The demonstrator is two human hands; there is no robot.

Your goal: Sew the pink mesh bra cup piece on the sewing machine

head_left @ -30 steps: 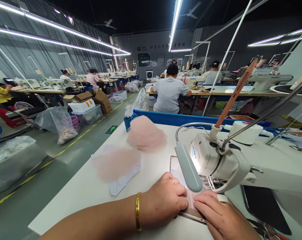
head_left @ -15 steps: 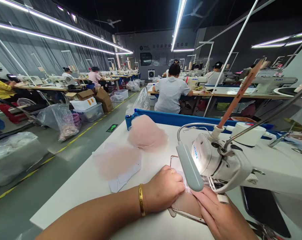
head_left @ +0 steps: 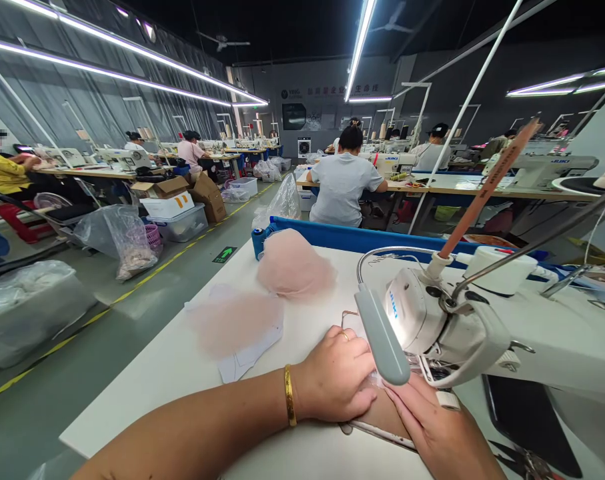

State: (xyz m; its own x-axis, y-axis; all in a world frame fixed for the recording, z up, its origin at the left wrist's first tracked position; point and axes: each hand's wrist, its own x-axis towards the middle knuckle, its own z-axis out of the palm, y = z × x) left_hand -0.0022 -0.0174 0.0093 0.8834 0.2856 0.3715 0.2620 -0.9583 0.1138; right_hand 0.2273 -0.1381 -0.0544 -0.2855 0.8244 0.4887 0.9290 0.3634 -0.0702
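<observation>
Both hands rest low on the white desk (head_left: pixel 182 373) in front of the sewing machine (head_left: pixel 432 320). The left hand (head_left: pixel 335 383), with a gold bracelet (head_left: pixel 289 405) at the wrist and a ring on one finger, lies palm down with its fingers curled loosely and pressed onto a small pink piece of fabric (head_left: pixel 377 410) that sits flat on the desk under the machine's head. The right hand (head_left: pixel 435 433) lies just beside it, fingers stretched flat and close together on the same piece, its fingertips touching the left hand's. Neither hand grips anything; both press down. A grey lamp head (head_left: pixel 382 343) on a bendy neck hangs just above the hands and hides part of the fabric and the needle area. Farther out on the desk, well apart from the hands, lie a flat pale pink pile on white paper (head_left: pixel 235 327) and, beyond it, a rounded heap of pink cloth (head_left: pixel 292 267) against a blue rail (head_left: pixel 362 238). Behind the rail a person in a grey shirt (head_left: pixel 343 183) sits with their back turned at another desk.
</observation>
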